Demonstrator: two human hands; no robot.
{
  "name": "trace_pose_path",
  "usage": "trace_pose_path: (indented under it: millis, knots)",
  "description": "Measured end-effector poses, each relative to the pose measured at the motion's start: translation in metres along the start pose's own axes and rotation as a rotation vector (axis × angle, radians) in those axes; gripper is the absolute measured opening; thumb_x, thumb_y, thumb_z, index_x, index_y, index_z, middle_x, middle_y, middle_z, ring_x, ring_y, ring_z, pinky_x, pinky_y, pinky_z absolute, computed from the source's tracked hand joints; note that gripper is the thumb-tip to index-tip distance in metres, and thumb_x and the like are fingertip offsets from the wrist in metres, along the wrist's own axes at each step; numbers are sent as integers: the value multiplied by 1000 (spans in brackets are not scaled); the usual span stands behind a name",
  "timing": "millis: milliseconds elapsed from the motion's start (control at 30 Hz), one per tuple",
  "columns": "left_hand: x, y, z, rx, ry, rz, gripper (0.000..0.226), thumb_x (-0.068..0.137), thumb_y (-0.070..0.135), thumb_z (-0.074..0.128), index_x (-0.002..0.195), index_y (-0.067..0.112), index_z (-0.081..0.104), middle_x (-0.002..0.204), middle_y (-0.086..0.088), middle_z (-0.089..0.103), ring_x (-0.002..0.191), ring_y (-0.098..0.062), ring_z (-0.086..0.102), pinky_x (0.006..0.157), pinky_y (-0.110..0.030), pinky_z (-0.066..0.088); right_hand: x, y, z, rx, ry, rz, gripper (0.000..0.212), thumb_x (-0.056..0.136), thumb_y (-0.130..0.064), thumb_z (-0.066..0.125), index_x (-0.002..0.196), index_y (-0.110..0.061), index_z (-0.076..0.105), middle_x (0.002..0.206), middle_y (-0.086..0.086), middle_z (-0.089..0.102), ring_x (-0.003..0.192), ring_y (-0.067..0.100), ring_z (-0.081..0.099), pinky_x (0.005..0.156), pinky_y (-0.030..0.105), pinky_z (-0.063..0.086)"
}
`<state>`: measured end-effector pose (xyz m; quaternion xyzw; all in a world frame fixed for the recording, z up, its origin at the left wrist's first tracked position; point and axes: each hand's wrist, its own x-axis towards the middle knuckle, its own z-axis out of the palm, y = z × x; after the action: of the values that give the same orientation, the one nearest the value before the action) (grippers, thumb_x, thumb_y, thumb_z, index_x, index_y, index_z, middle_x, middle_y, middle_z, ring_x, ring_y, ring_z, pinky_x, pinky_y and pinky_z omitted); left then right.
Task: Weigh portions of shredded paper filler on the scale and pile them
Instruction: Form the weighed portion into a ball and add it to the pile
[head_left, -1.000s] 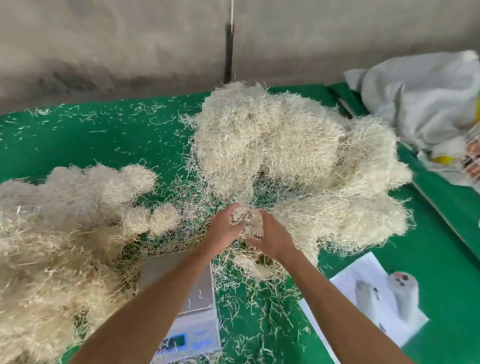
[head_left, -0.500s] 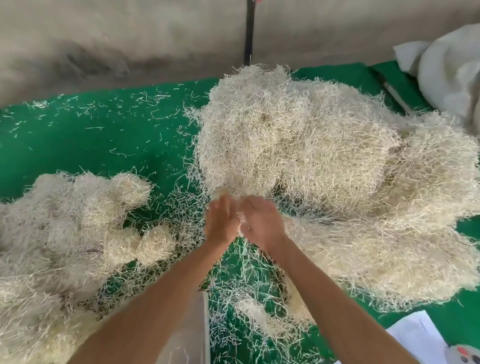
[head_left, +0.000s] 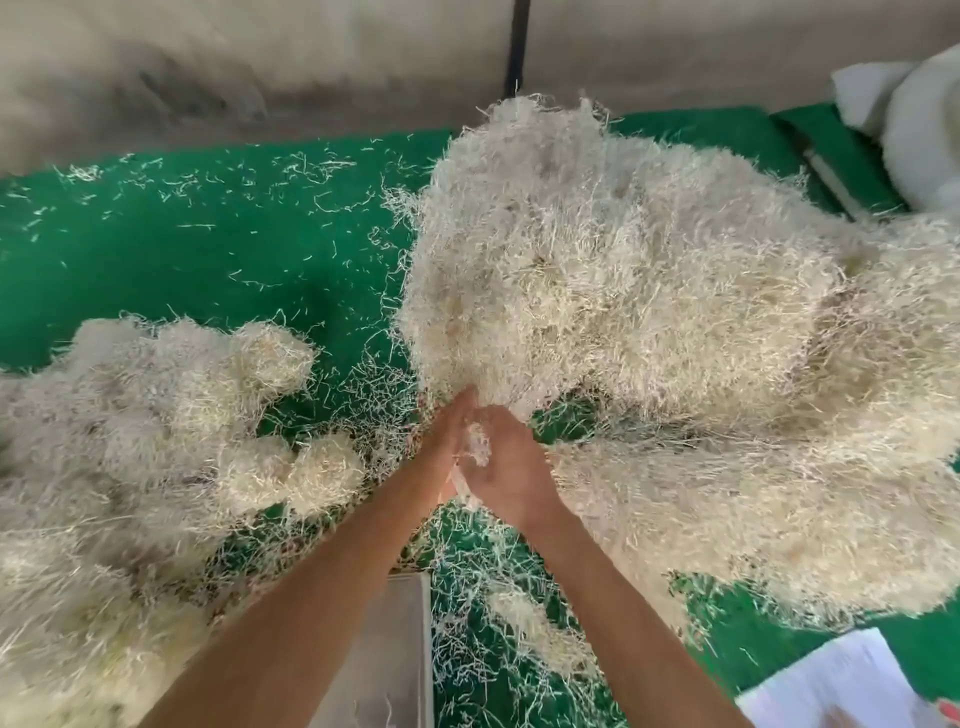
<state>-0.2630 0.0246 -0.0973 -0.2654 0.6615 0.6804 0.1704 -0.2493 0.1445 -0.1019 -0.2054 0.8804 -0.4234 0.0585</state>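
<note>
Nearest, the scale (head_left: 387, 649) pan sits bare under the forearms. Just beyond, the left hand (head_left: 444, 441) and right hand (head_left: 506, 462), pressed together, cup a small tuft (head_left: 478, 441), having pushed forward into the big heap (head_left: 649, 312); a fresh portion is being gathered. Weighed clumps (head_left: 171, 415) lie far left.

This looks like a small packing workshop: a green felt-covered surface (head_left: 208, 270) set against a bare, stained concrete wall (head_left: 260, 57), heaped with bulk shredded paper filler (head_left: 649, 312), with a metal scale platform (head_left: 389, 649) and a printed sheet (head_left: 841, 686) at its near edge.
</note>
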Motion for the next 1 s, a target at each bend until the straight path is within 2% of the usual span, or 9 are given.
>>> trace_pose_path:
  millis: [100, 233, 300, 367, 433, 667, 800, 867, 1000]
  knots:
    - [-20, 15, -9, -32, -76, -80, 63, 94, 59, 55, 147, 28, 44, 157, -3, 35, 135, -25, 41, 115, -53, 26, -11, -9, -13, 250, 87, 28, 34, 104, -30, 47, 134, -22, 60, 124, -6, 64, 113, 4, 60, 100, 33, 50]
    - [-36, 32, -33, 24, -66, 14, 74, 86, 61, 65, 147, 24, 45, 160, -9, 32, 133, -27, 41, 113, -51, 26, 0, -18, -32, 337, 349, 222, 60, 109, -52, 37, 80, -7, 62, 67, -5, 51, 58, 17, 52, 66, 44, 60]
    - [-42, 37, -39, 146, -124, 37, 73, 81, 69, 65, 140, 26, 53, 152, -7, 44, 125, -27, 48, 110, -49, 33, 13, -22, -39, 330, 151, 381, 75, 93, -81, 42, 74, -10, 60, 54, -11, 47, 44, 14, 44, 61, 40, 59]
    - [-47, 40, -40, 295, -130, 64, 52, 79, 73, 64, 112, 33, 65, 116, 2, 62, 94, -17, 58, 89, -34, 46, 30, -30, -46, 386, -88, 571, 96, 79, -92, 47, 103, -3, 71, 76, -3, 70, 67, 13, 66, 86, 42, 60]
    - [-50, 41, -42, 333, -109, 90, 37, 83, 67, 65, 92, 31, 61, 84, 9, 53, 70, -8, 49, 66, -21, 45, 55, -32, -50, 441, -121, 678, 95, 85, -74, 64, 135, 6, 57, 129, 19, 68, 110, 26, 68, 100, 43, 56]
    - [-58, 45, -43, 99, 65, 148, 28, 79, 44, 70, 98, 23, 68, 87, 6, 64, 62, -13, 64, 43, -15, 46, 108, -53, -64, 681, 108, 858, 45, 91, -35, 73, 119, -3, 60, 75, 1, 60, 60, 10, 54, 47, 25, 46]
    - [-51, 57, -41, 123, 142, 188, 27, 84, 47, 69, 91, 21, 67, 69, 5, 64, 54, -8, 56, 44, -20, 49, 103, -72, -46, 663, -85, 852, 65, 102, -51, 55, 152, -11, 45, 129, 18, 60, 103, 33, 61, 89, 43, 54]
    - [-52, 54, -45, 295, 151, 239, 36, 91, 54, 61, 86, 18, 62, 62, 7, 56, 42, -2, 47, 39, -18, 41, 99, -64, -47, 700, -145, 784, 63, 101, -26, 64, 158, -19, 37, 149, 15, 49, 123, 37, 56, 102, 49, 52]
    - [-57, 38, -46, 347, 224, 281, 48, 91, 67, 49, 67, 26, 54, 54, 12, 44, 35, -4, 33, 39, -16, 32, 110, -47, -54, 836, 30, 811, 52, 99, -13, 63, 149, -13, 50, 105, 0, 58, 87, 16, 60, 82, 27, 59]
